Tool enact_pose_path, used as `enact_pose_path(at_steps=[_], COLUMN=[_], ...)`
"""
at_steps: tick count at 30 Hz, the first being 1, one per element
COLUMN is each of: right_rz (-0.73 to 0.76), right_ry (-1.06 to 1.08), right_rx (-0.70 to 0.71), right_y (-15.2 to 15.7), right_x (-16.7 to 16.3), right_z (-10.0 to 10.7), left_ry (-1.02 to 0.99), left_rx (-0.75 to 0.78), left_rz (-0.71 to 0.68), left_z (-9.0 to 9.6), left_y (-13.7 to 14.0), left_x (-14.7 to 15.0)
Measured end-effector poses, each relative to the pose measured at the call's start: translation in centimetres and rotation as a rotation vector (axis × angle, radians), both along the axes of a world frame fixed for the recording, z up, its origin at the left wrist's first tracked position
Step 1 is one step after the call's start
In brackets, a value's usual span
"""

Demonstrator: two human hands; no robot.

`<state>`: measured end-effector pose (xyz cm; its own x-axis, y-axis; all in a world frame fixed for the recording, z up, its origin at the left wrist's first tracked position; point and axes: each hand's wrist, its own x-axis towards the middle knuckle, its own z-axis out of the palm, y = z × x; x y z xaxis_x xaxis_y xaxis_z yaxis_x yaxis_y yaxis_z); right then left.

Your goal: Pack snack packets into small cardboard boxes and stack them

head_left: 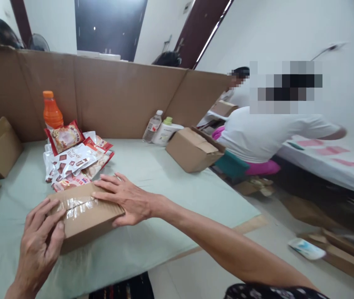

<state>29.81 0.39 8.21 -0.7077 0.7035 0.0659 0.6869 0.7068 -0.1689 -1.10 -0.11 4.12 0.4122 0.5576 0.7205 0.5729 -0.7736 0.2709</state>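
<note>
A closed cardboard box (85,224) with clear tape across its top seam lies near the front of the green-covered table. My left hand (44,230) rests on the box's left edge, its fingers extended over the top. From the other side, my right hand (127,198) lies flat on the top with its fingers spread and its thumb at the right corner. Just behind the box is a pile of snack packets: a white pouch (75,158), a red-edged packet (64,138) on top, and a pink packet (71,182) partly hidden by the box.
An orange bottle (52,111) stands behind the packets, against a tall cardboard screen (117,99). Toward the right are a clear bottle (152,126), a white bottle (165,132) and another box (192,149). Open boxes (1,143) sit at left. A person in white (257,135) sits beyond the table.
</note>
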Motion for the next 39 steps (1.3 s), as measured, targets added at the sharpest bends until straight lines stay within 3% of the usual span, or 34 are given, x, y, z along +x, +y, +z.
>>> enact_pose_path(at_steps=[9,12,15,19,22,26,28,33,39], right_rz=[0.082,0.045,-0.048,-0.295,-0.660,-1.180,-1.334,-1.434,-1.508], right_ry=[-0.008,0.022,0.061,0.108,0.097,0.087,0.097,0.109,0.070], right_rx=[-0.038,-0.002,0.011,0.004,0.035,0.082,0.100,0.112,0.111], right_y=[2.3,1.0,-2.1,-8.3,-13.8,-20.8,-22.6,-21.2,-17.9], right_x=[0.4,0.5,1.8,8.1,16.4,27.4,31.1,34.9,36.3], right_z=[0.6,1.0,1.1,0.2,-1.4,-3.2,-3.4,-3.4,-3.2], left_ry=[0.025,-0.005,0.005,0.025,0.017,0.109,0.158,0.207,0.310], left_rx=[0.021,0.025,-0.017,-0.156,-0.196,-0.186,-0.167,-0.109,-0.008], left_rz=[0.033,0.032,-0.051,-0.173,-0.201,-0.208,-0.214,-0.211,-0.253], left_z=[-0.1,-0.1,0.0,0.1,-0.5,-3.5,-5.5,-9.4,-11.1], left_y=[0.7,0.7,0.2,-0.9,-1.1,-0.6,-0.4,-0.2,-0.5], left_x=[-0.5,-0.1,1.4,4.9,6.9,8.2,8.5,8.0,6.8])
